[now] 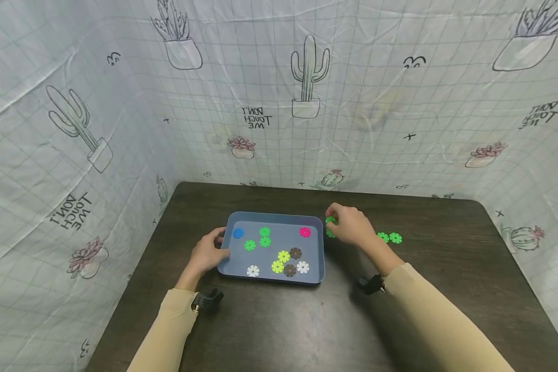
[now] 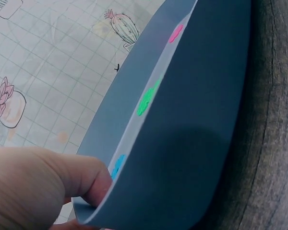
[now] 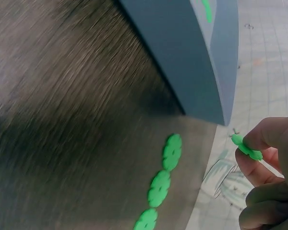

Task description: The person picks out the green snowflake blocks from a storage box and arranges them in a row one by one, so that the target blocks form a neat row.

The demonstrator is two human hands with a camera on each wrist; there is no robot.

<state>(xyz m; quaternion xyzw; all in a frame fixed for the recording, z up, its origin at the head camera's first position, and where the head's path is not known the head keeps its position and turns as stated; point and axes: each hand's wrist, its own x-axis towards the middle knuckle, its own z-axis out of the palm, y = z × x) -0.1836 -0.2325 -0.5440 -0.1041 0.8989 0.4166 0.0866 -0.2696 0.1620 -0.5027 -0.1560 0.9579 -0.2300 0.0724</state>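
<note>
A pale checked cloth (image 1: 362,119) printed with potted cacti and lettering hangs around the far side and both ends. Below it stands a dark wooden bench (image 1: 279,330). Two beige sleeves (image 1: 165,323) reach in over its near edge.

A shallow blue-grey tray (image 1: 279,217) lies on the bench, left of the middle. The left hand (image 1: 206,254) grasps its left wall, with a digit bent over the rim. The right hand (image 1: 351,225), just beyond the tray's right end, pinches a green disc (image 3: 249,151) between thumb and finger, raised above the bench. A dark band (image 1: 206,299) sits at each wrist.

Smallest are the notched discs. Inside the tray lie one blue disc (image 1: 238,233), one pink disc (image 1: 305,232), three green, two yellow, two brown and two white. More green discs (image 3: 159,188) lie in a row on the bench, near the tray's right end and partly behind the right hand.
</note>
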